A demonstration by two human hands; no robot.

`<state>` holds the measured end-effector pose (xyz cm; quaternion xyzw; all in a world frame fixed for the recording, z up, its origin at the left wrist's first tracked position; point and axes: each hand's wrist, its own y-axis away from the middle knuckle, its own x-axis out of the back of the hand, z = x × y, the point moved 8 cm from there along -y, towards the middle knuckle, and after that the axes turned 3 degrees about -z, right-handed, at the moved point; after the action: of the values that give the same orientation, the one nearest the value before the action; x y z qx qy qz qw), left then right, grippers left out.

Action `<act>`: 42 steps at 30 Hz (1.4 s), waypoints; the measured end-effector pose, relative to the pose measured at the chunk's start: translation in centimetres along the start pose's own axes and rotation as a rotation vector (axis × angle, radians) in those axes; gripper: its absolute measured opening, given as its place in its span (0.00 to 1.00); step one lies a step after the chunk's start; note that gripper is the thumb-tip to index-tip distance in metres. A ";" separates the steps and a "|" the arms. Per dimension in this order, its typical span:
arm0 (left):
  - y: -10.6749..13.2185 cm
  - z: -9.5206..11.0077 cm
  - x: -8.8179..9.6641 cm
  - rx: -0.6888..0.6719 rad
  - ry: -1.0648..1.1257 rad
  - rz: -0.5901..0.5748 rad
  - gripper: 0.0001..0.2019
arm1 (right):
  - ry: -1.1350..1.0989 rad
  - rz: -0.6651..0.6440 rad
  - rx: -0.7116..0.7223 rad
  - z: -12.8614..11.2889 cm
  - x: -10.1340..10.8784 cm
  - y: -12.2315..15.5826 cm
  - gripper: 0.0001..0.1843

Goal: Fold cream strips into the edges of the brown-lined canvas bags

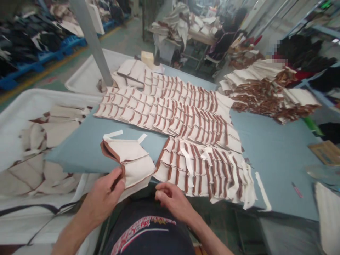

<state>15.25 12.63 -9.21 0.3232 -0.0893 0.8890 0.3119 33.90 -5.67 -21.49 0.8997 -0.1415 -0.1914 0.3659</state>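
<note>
A cream fabric piece (135, 161) with brown-edged seams is pinched at its near left corner by my left hand (107, 193), with the thumb on top. Its brown-lined edge gapes a little on the left, and white tape ends (113, 134) stick out at its far side. My right hand (172, 200) is in front of the table's near edge, just right of that piece, its fingers curled with nothing visible in them. Beside it lies a row of overlapping cream pieces (195, 166) with brown edges and loose white tapes.
Longer overlapping rows of cream pieces (170, 117) cover the middle of the blue table (265, 141). A tall pile of cream and brown fabric (262, 88) stands far right. White bins (34, 97) with fabric are at left, near a grey post (92, 39). A person (225, 35) sits beyond.
</note>
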 end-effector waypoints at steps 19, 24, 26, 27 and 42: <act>13.6 1.1 3.2 -0.193 -0.133 0.253 0.13 | 0.844 -0.265 0.835 -12.5 -12.0 3.0 0.20; 14.0 0.7 3.0 -0.196 -0.226 0.402 0.24 | 0.960 -0.071 1.189 -14.8 -11.7 10.2 0.14; 13.6 2.6 3.0 -0.280 -0.245 0.491 0.26 | 0.972 -0.036 1.233 -14.7 -12.2 11.5 0.14; 13.3 3.5 3.1 -0.318 -0.248 0.531 0.27 | 0.967 -0.016 1.248 -14.6 -12.3 12.0 0.15; 9.5 3.9 1.5 0.004 0.198 0.043 0.12 | 1.081 0.034 1.173 -9.7 -12.9 10.9 0.12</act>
<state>10.55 4.48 -4.81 0.2323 -0.0631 0.9233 0.2992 25.54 -2.28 -4.23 0.9115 -0.0360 0.3827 -0.1463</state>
